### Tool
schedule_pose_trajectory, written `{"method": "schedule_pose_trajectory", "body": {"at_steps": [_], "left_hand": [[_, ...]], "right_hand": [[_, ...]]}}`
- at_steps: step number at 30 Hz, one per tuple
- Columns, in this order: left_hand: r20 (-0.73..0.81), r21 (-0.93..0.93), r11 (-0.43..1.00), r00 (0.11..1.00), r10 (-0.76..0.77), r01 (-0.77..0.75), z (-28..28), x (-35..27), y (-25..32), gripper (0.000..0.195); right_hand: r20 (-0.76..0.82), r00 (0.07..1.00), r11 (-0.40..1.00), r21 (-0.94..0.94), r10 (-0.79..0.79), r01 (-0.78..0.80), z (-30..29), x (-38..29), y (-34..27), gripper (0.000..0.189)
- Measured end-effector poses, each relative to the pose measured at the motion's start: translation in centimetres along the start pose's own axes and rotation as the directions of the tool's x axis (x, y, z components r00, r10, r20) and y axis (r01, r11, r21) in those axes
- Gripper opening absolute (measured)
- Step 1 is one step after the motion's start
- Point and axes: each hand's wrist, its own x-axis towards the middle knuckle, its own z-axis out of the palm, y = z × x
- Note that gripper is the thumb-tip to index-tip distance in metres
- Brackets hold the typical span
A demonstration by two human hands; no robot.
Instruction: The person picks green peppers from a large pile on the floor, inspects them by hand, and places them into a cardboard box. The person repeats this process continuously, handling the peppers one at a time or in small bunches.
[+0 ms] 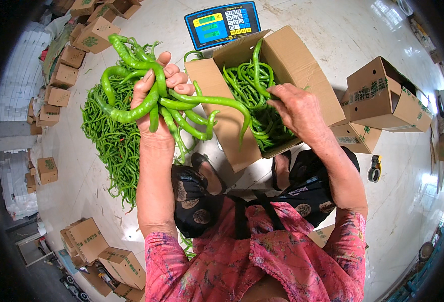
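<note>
A bunch of long green chili peppers (pixel 157 94) is gripped in my left hand (pixel 152 102), raised between the pepper heap and the box. The peppers stick out on both sides of the fist, and one long curved one reaches over the box flap. My right hand (pixel 295 107) pinches the lower end of a single green pepper (pixel 257 70) above the open cardboard box (pixel 293 56). Inside the box lie many more green peppers (pixel 240 85). To the left, a large heap of green peppers (pixel 112 139) covers part of the floor, partly hidden by my left forearm.
A weighing scale's lit display and keypad (pixel 222 24) stand just beyond the box. Open cartons (pixel 380 94) sit at the right, near a tape dispenser (pixel 374 168). More cartons line the far left (pixel 61 77) and lower left (pixel 122 266) of the tiled floor.
</note>
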Motion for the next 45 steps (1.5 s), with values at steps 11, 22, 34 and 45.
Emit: {"method": "schedule_pose_trajectory", "body": {"at_steps": [11, 22, 34, 45], "left_hand": [[-0.031, -0.007, 1.000, 0.999, -0.030, 0.029, -0.4, 0.2, -1.1, 0.041], [-0.006, 0.204, 0.979, 1.000, 0.019, -0.017, -1.1, 0.6, -2.5, 0.037], [-0.102, 0.109, 0.994, 0.995, 0.013, -0.002, -1.1, 0.9, -1.9, 0.030], [-0.039, 0.117, 0.993, 0.999, -0.030, 0.034, -1.2, 0.6, -1.7, 0.031]], "right_hand": [[0.205, 0.939, 0.781, 0.522, 0.277, -0.344, 0.9, 3.3, -0.5, 0.034], [0.549, 0.824, 0.582, 0.627, 0.141, -0.518, -0.8, 2.3, -2.8, 0.022], [0.673, 0.737, 0.381, 0.699, -0.066, -0.605, -3.7, 1.9, -0.4, 0.029], [0.566, 0.794, 0.311, 0.731, 0.221, -0.607, -3.8, 2.0, 1.5, 0.023]]}}
